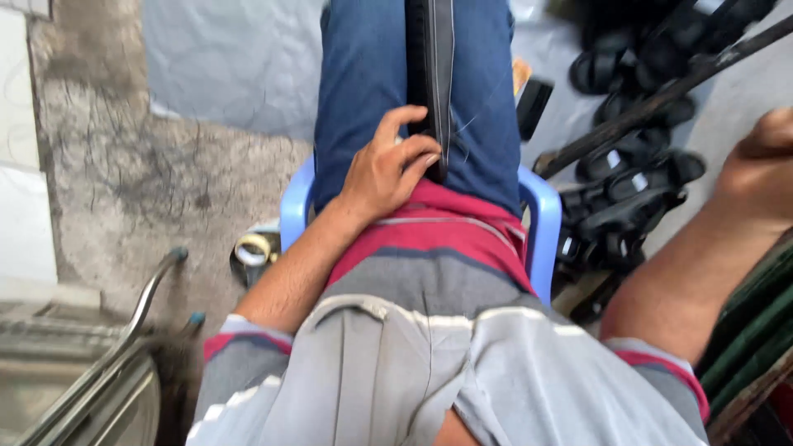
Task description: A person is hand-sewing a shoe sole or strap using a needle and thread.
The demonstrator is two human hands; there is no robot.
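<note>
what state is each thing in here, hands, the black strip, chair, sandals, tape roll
left hand: resting on the lap, fingers curled on the black strip
right hand: raised at the right edge, holding nothing visible
black strip: lying lengthwise between the thighs, loose thread trailing from it
blue plastic chair: occupied, person seated
black sandals: piled loosely on the ground
tape roll: lying on the ground
</note>
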